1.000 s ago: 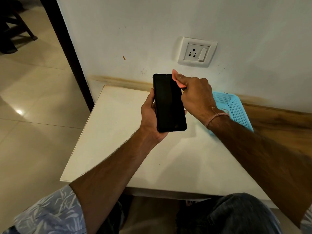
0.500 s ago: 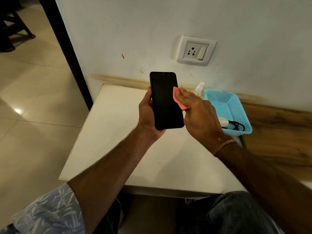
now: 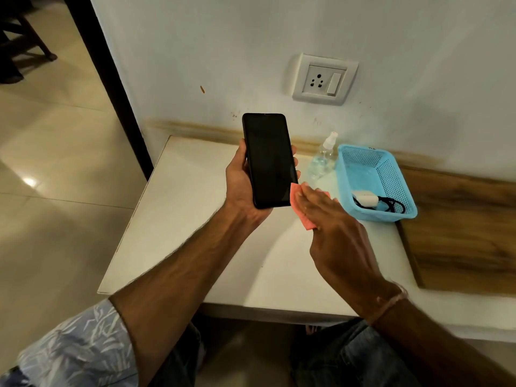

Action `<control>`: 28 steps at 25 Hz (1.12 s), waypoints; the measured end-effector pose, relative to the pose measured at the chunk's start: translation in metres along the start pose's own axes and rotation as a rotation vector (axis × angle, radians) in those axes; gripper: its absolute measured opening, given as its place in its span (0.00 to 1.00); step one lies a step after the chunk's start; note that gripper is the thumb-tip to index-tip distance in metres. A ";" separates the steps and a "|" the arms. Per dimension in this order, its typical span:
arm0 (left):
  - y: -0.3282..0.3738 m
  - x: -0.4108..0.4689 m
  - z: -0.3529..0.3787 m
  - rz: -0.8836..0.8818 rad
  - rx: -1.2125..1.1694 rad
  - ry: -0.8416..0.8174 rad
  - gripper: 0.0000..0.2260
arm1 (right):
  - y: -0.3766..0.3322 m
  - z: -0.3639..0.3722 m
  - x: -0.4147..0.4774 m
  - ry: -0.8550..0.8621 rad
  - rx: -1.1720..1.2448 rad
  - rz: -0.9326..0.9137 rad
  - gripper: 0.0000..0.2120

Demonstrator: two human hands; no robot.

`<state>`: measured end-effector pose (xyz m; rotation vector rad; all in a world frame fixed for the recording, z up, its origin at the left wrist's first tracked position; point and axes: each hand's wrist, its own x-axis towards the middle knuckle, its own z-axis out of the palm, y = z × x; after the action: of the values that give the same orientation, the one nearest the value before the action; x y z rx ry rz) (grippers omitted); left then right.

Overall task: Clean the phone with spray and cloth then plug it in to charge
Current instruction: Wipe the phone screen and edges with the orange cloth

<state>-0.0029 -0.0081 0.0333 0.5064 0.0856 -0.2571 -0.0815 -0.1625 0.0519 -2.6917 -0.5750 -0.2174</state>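
Note:
My left hand (image 3: 240, 180) holds a black phone (image 3: 269, 160) upright above the white table (image 3: 195, 233), its dark screen facing me. My right hand (image 3: 335, 233) presses a pink cloth (image 3: 300, 209) under its fingers at the phone's lower right corner. A clear spray bottle (image 3: 324, 157) with a white nozzle stands on the table by the wall. To its right, a blue basket (image 3: 391, 174) contains a white charger (image 3: 365, 199) and a black cable (image 3: 391, 206). A white wall socket (image 3: 324, 79) with a switch sits above.
A wooden board (image 3: 460, 233) lies to the right of the table. On the left is tiled floor (image 3: 55, 163) with a dark door frame (image 3: 111, 88) and chair legs far back. My knees are below the table's front edge.
My right hand has wiped the cloth down the phone's right side, from the top corner to the bottom corner. The bottle and basket contents have come into view.

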 end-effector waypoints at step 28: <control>-0.006 -0.005 0.008 0.014 0.048 -0.010 0.32 | 0.012 0.003 0.008 0.122 -0.020 -0.063 0.28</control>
<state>-0.0091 -0.0157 0.0383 0.5533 0.0665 -0.2480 -0.0691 -0.1690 0.0464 -2.6590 -0.6232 -0.4028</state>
